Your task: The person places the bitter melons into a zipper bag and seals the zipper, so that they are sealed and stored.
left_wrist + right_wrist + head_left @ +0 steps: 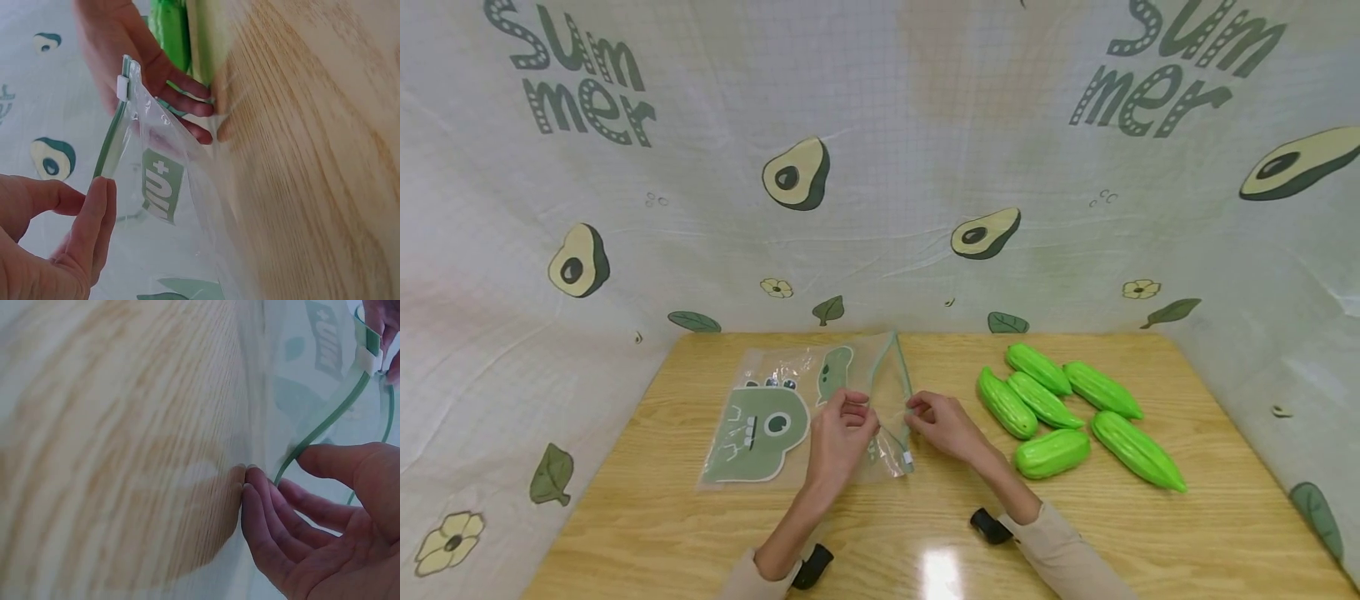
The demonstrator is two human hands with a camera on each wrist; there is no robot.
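A clear zip bag (752,433) printed with a green dinosaur lies on the wooden table, its green-edged mouth spread apart toward the right. My left hand (842,437) pinches the near lip of that mouth between thumb and fingers. On the opposite lip, my right hand (951,427) grips the green strip, thumb on one side and fingers on the other in the right wrist view. A white slider (122,88) sits at the strip's near end. Through the clear film, the left wrist view shows the right hand's fingers (187,103).
Several bright green ridged gourds (1048,454) lie grouped on the table to the right of my right hand. A pale cloth (895,167) printed with avocados and leaves hangs behind the table (647,508) and along both sides.
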